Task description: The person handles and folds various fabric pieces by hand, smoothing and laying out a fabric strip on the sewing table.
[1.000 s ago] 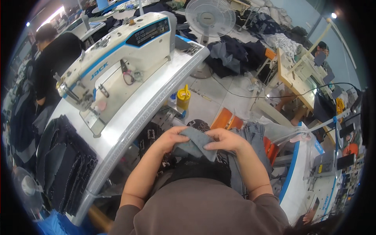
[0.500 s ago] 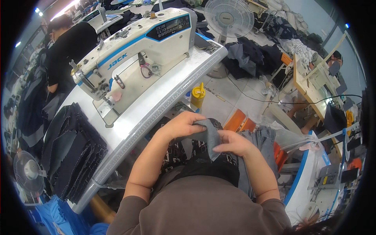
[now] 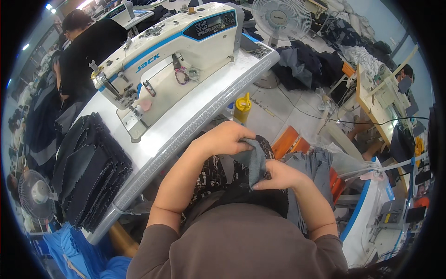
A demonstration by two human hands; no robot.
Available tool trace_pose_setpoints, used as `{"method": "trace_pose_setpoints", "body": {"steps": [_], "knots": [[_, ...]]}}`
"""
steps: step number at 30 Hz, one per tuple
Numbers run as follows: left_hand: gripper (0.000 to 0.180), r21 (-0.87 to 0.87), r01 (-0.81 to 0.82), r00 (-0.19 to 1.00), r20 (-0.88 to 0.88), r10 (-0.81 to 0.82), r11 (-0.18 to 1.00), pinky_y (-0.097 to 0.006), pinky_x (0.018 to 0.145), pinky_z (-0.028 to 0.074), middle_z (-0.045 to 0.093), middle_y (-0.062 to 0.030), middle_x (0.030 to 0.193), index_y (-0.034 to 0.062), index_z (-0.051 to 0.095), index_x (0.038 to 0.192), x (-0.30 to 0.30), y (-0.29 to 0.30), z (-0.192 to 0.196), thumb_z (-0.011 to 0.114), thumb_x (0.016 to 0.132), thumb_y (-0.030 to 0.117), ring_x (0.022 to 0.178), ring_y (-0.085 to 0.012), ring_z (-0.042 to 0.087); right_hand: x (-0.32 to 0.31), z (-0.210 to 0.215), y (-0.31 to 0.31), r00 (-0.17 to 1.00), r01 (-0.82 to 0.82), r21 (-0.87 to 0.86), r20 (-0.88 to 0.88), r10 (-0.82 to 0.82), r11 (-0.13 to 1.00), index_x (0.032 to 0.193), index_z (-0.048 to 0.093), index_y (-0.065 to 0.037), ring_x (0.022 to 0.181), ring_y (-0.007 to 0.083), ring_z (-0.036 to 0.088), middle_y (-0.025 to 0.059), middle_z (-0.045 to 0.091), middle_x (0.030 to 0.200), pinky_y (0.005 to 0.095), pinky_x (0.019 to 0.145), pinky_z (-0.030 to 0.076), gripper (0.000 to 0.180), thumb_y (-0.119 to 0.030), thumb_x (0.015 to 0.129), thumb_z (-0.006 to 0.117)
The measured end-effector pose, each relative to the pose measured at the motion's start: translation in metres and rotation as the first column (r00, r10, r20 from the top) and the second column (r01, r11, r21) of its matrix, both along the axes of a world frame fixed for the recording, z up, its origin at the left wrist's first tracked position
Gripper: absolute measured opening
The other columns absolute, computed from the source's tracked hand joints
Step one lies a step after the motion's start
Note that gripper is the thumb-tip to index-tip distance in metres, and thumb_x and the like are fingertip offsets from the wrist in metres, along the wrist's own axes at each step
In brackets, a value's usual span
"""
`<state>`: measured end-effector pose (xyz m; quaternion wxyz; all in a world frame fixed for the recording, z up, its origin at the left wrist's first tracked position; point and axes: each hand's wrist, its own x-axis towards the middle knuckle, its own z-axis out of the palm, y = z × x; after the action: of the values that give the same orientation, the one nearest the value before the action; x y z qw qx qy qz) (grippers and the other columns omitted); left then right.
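Fingers (image 3: 245, 133) of the L. hand (image 3: 224, 138) pinch the far end of a folded grey cloth piece (image 3: 257, 162), those of the R. hand (image 3: 282, 176) its near end, over the lap (image 3: 210, 176) beside the white table (image 3: 186, 120), head view. Fabric looks light, soft & floppy, prob. not slippery; best held at opp. edges.

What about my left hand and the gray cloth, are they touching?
Touching. The head view shows the left hand gripping the gray cloth at its upper end.
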<state>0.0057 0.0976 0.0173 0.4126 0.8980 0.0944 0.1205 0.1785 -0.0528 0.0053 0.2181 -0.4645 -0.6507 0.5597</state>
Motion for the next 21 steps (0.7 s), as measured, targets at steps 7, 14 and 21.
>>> {"method": "trace_pose_setpoints", "body": {"steps": [7,14,21], "knots": [[0.016,0.014,-0.019,1.0,0.018,0.019,1.0,-0.034,0.061,0.043,0.055,-0.015,0.069,0.0018,0.059,0.085,0.001,0.001,0.001,0.066,0.073,0.011,0.064,-0.0279,0.055,0.004,0.008,0.0,0.999,-0.024,0.076,0.028,0.022,0.997,0.1,0.06,0.001,0.1,0.0273,0.056,0.0158,0.059,0.1,0.0363,0.087,0.043,0.033,-0.018,0.074,0.07],[0.016,0.018,-0.191,0.961,0.209,0.183,0.981,-0.033,0.064,0.043,0.056,-0.015,0.074,0.002,0.058,0.086,0.002,0.002,-0.006,0.065,0.073,0.008,0.067,-0.0271,0.055,0.014,0.016,0.001,0.983,0.167,0.282,0.022,-0.18,0.945,0.095,0.06,0.001,0.098,0.0277,0.054,0.0144,0.057,0.099,0.0358,0.086,0.042,0.029,-0.013,0.072,0.069],[0.019,0.238,-0.375,0.88,0.395,0.264,0.896,-0.04,0.056,0.043,0.051,-0.011,0.067,0.0044,0.049,0.071,0.029,-0.088,-0.023,0.066,0.075,0.012,0.062,-0.0323,0.053,0.033,0.027,0.035,0.553,0.481,0.866,-0.183,-0.813,0.132,0.082,0.06,0.0,0.079,0.0283,0.054,0.0141,0.053,0.084,0.0342,0.072,0.043,0.022,0.002,0.061,0.06]]}}
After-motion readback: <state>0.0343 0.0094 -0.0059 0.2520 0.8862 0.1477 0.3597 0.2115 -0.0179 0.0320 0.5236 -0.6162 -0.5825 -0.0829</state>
